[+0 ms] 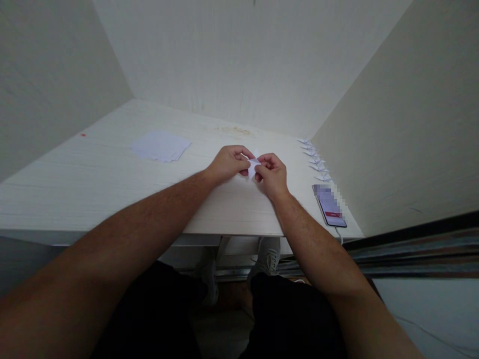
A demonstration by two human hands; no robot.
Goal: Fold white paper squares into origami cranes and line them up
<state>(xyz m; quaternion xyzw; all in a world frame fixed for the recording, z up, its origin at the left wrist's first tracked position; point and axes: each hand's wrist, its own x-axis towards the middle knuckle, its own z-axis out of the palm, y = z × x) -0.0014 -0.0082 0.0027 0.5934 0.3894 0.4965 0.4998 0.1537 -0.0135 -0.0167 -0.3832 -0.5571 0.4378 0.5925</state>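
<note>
Folded paper: the small white folded paper point(253, 168) is between your 2 hands, over the middle of the counter point(232, 212); whether it touches the surface, you can't tell.
Left grip: your left hand point(229, 162) pinches its left side, thumb and fingers closed.
Right grip: your right hand point(274, 173) pinches its right side.
Sheets: loose stack of paper point(160, 145), left of your hands.
Right edge: row of folded pieces point(318, 164) along the wall.
Phone: the phone point(330, 207) lies just nearer you than the row, white cord point(340, 233) attached.

Folded paper point(253, 168) white; loose sheets point(160, 145) white; desk point(93, 184) off-white, faintly streaked; trousers point(295, 319) black.
</note>
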